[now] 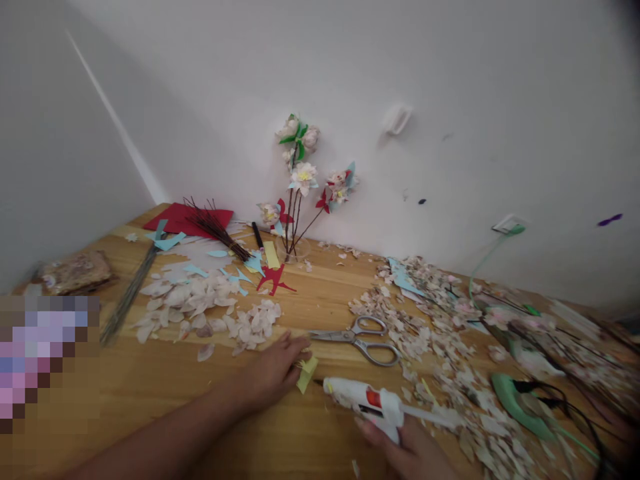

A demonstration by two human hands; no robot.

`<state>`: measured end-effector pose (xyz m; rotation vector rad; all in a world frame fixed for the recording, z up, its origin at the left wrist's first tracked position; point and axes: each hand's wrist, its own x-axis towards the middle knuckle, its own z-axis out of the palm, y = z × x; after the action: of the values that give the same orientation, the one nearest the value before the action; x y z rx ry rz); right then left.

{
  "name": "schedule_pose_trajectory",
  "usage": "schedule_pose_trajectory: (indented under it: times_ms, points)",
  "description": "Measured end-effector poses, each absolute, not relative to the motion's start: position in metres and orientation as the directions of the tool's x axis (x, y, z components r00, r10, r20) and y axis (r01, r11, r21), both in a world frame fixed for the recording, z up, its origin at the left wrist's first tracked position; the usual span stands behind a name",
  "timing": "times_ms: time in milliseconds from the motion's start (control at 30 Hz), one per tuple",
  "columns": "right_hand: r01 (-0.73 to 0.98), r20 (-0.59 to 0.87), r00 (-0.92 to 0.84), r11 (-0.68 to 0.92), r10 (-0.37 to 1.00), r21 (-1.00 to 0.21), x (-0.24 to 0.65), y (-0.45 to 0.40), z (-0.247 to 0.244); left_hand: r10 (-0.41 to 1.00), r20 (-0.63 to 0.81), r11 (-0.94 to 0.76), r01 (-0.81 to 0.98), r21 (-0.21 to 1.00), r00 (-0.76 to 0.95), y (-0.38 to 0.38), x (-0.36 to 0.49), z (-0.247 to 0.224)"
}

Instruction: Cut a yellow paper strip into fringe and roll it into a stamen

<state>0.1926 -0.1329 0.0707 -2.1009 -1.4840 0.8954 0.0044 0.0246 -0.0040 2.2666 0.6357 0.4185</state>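
In the head view, my left hand [277, 371] is closed, its fingers pinching a small piece of yellow paper [307, 375] with a fringed upper edge. My right hand [413, 450] is wrapped round the handle of a white hot glue gun [363, 398], a glue stick poking out of its back. The gun's dark nozzle points left at the yellow paper, a short gap apart. Just beyond both hands lie metal scissors [357, 339], blades toward my left hand. Pale loose petals [200, 300] are heaped left of them.
Handmade flowers [304, 177] stand on thin stems near the wall. A twig bundle [220, 230] lies by red paper [165, 219], with grey wires [133, 287] farther left. Dried petals [425, 327] cover the right side, around a green power strip [520, 407] with black cords.
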Motion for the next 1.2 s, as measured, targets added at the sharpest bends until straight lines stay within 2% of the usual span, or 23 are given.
schedule_pose_trajectory:
  times_ms: [200,333,500,700,933,1200]
  points:
    - [0.607,-0.218,0.415,-0.448,0.883,-0.656,0.224,-0.14,0.055,0.516,0.159,-0.657,0.27,0.703,0.842,0.023,0.004,0.002]
    - [0.571,-0.104,0.504,-0.421,0.858,-0.705,0.238,-0.137,0.038,0.482,0.21,-0.71,0.239,0.662,0.85,0.023,0.001,0.01]
    - [0.483,-0.155,0.528,-0.445,0.835,-0.754,0.244,-0.136,0.016,0.453,0.247,-0.742,0.208,0.637,0.857,0.023,-0.003,0.018]
    - [0.482,-0.086,0.55,-0.4,0.831,-0.779,0.249,-0.134,-0.001,0.395,0.216,-0.771,0.194,0.607,0.893,0.02,-0.007,0.022]
    - [0.439,-0.01,0.574,-0.318,0.819,-0.841,0.244,-0.13,0.001,0.352,0.186,-0.812,0.2,0.548,0.917,0.019,-0.006,0.021]
    - [0.437,-0.079,0.539,-0.358,0.839,-0.825,0.251,-0.131,-0.002,0.285,0.172,-0.878,0.184,0.442,0.943,0.017,-0.002,0.019]
